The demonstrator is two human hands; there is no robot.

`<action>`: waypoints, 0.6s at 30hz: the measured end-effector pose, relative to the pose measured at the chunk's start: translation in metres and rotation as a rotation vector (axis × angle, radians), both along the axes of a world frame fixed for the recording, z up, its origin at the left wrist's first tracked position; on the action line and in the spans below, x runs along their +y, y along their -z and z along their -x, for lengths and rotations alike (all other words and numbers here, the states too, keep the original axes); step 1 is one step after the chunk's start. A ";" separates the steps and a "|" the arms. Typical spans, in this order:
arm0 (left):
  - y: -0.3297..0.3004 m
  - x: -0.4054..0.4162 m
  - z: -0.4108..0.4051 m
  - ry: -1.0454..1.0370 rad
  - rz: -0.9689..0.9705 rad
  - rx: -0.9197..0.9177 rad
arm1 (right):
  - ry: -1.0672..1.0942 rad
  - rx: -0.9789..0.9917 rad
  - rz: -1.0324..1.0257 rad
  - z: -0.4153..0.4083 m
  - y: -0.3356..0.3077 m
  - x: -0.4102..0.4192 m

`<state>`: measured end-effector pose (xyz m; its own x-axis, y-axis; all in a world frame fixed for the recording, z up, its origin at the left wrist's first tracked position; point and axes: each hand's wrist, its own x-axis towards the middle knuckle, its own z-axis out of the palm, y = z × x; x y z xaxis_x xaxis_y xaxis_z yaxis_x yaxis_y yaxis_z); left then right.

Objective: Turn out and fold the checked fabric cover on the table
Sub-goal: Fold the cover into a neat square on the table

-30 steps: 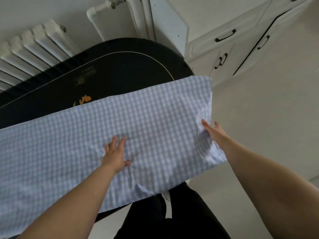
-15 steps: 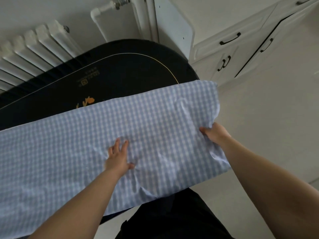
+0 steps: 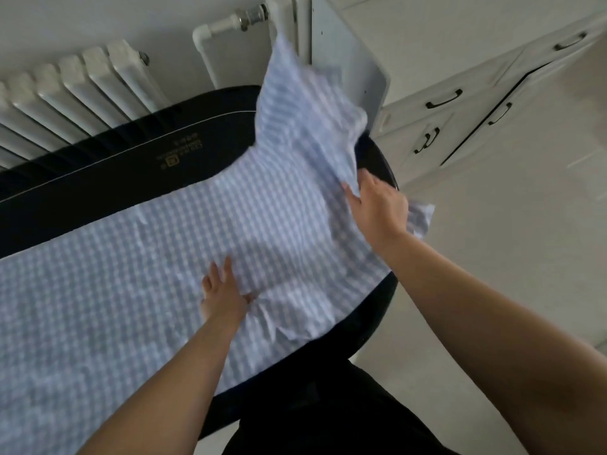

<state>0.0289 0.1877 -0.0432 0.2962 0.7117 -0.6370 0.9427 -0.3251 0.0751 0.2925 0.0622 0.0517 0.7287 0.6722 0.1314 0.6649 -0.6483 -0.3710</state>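
The left hand (image 3: 223, 290) lies flat on the checked fabric cover (image 3: 138, 290), fingers straight and slightly spread, pressing it onto the black table (image 3: 98, 178). The right hand (image 3: 377, 205) grips the cover's end, its fingers curled into the cloth. Above those fingers the end rises in a blurred, crumpled flap; a corner sticks out behind the palm. The rest stretches leftward past the left fingers, lightly creased.

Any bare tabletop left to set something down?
Only the far strip of the black table, between the checked cover and the radiator. The near side is covered; the right end is crowded by the right hand lifting fabric.
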 end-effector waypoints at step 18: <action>-0.013 -0.048 -0.049 0.441 -0.002 -0.118 | 0.643 0.672 0.407 -0.077 0.083 -0.087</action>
